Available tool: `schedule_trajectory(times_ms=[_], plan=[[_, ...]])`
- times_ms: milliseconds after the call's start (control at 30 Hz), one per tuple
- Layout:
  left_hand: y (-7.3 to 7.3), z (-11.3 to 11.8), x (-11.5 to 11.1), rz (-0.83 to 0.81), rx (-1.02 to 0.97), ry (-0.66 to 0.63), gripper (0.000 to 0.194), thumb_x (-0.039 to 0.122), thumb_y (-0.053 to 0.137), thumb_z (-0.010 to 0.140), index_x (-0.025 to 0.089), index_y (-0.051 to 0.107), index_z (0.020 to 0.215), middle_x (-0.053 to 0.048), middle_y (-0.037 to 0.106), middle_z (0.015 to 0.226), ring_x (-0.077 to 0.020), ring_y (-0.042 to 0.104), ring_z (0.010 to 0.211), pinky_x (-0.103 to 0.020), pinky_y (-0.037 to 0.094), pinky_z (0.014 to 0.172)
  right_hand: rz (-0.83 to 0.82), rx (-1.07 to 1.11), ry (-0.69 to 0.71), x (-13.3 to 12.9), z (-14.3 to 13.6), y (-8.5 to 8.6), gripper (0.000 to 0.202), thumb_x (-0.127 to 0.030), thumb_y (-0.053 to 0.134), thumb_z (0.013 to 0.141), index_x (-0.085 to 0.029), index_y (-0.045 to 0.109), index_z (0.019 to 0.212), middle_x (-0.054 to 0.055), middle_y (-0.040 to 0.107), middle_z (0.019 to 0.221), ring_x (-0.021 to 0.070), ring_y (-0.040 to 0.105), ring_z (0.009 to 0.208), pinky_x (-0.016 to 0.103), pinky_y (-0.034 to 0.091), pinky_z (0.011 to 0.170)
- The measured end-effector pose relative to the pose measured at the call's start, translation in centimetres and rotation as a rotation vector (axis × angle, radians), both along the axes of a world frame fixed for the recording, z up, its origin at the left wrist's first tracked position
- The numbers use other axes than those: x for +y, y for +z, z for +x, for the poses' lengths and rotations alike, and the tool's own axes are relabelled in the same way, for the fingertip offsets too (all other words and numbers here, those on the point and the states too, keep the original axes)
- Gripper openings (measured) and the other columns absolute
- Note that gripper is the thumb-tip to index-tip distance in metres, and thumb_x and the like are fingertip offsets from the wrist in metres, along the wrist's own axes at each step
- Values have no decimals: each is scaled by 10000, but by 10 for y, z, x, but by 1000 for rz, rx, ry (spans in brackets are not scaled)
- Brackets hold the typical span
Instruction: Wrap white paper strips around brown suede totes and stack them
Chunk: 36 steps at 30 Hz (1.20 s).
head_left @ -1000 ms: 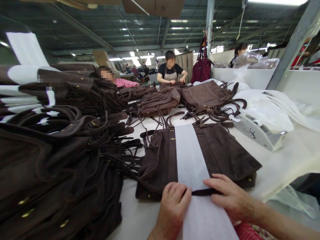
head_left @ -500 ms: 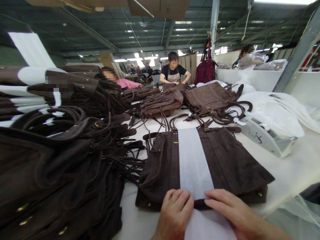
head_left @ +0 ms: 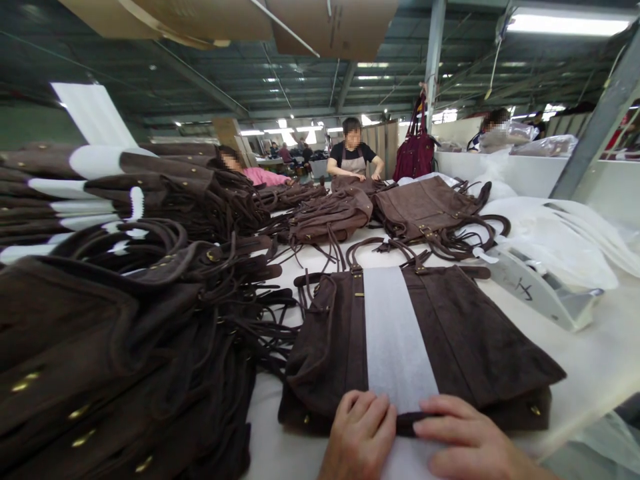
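"Two hands in view. Positions?"

"Left hand (head_left: pixel 360 433): fingers bent and close together, at the left border of the white strip (head_left: pixel 397 333), by the near edge of the brown bag (head_left: pixel 473 340). Right hand (head_left: pixel 473 440): fingers longer, slightly spread, tips at the strip's right border."

"Is either one gripping?"

"Cannot tell. Both thumbs' contact is hidden; the fingertips touch along the near edge."

"Location of bag and strip?"

"Bag lies flat on the white bench (head_left: pixel 595 363), directly in front of the wearer, handles pointing away. Strip runs down its middle from the handle side to the near edge; more white material shows below, between the hands."

"Surroundings?"

"Left: a pile of dark bags (head_left: pixel 115 373), brass-coloured studs visible. Right, beyond the bag: a pale holder (head_left: pixel 533 283) with a black mark, just beside white plastic sheeting (head_left: pixel 560 240). Farther off, a lighter brown bag (head_left: pixel 425 207). Past that, a person in an apron (head_left: pixel 353 160), both arms reaching down to brown material; a maroon bag (head_left: pixel 415 153) hangs near a post."
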<state>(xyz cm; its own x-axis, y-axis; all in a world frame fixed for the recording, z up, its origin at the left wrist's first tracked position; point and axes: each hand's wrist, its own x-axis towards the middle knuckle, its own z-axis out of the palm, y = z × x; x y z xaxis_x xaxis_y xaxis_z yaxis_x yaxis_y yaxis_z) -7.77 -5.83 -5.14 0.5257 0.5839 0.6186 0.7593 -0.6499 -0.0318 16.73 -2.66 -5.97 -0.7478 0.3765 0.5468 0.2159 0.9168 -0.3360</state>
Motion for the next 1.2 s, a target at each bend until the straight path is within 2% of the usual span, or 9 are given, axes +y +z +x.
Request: schedule_trajectory(times_ms=[133,233,433,533,700,867,967,1133,1200], plan=[[-2,0,-1,-15,-19,4,345,208,314,986,179,655,1028,-70,652,990,-181,557,950,-366,406,861,146,-36,-59,-3,2,2,185,-185,516,929,-205,649,1056,71,670,1160,213,545,1199,387,414,1058],[4,5,0,-33,-35,-7,348,197,306,987,174,650,1032,-73,653,997,-181,556,949,-364,417,859,-7,34,5,1,5,0,176,-183,476,941,-205,635,1012,38,715,1016,186,616,1093,444,324,1119],[4,24,0,-36,-9,-6,374,228,281,989,165,649,1001,-72,650,943,-187,562,920,-340,442,799,-200,-30,-3,0,24,11,221,-169,448,926,-212,638,1033,43,704,963,163,658,985,429,340,1124],[-1,26,-4,-34,33,-2,373,220,287,975,152,641,1067,-100,644,1018,-208,555,977,-374,442,847,-238,-93,-18,-5,29,13,207,-202,490,926,-244,664,1027,42,678,1093,192,583,1147,429,331,1122],[-1,24,-8,-35,6,5,323,167,342,941,161,646,1051,-95,640,1040,-213,552,979,-373,434,860,-458,-208,-258,-8,33,5,416,-278,571,896,-204,534,1304,114,467,1412,228,452,1293,317,418,1055],[3,26,-8,-132,46,-1,366,204,305,946,142,620,1122,-114,623,1063,-232,546,988,-394,435,866,-271,-60,-72,-7,28,1,219,-147,435,942,-188,627,1038,58,646,1188,176,461,1285,396,265,1159],[1,26,-7,-113,40,5,314,194,345,956,145,628,1084,-96,630,1013,-214,553,960,-380,443,843,-195,39,-36,-10,24,4,187,-130,441,938,-177,598,847,50,684,1049,179,502,1245,424,289,1150],[1,25,-6,-28,43,-26,257,142,403,937,137,635,1047,-88,645,993,-200,570,965,-383,456,870,-151,-155,-155,-12,28,2,172,-159,470,928,-193,621,1001,89,477,1407,215,317,1377,364,380,1095],[5,24,-8,-17,47,-45,265,143,397,938,138,640,1043,-94,650,1012,-201,575,981,-388,469,879,-118,-206,-164,-11,31,-2,223,-148,448,939,-192,609,1086,79,464,1421,203,305,1383,373,357,1113]])
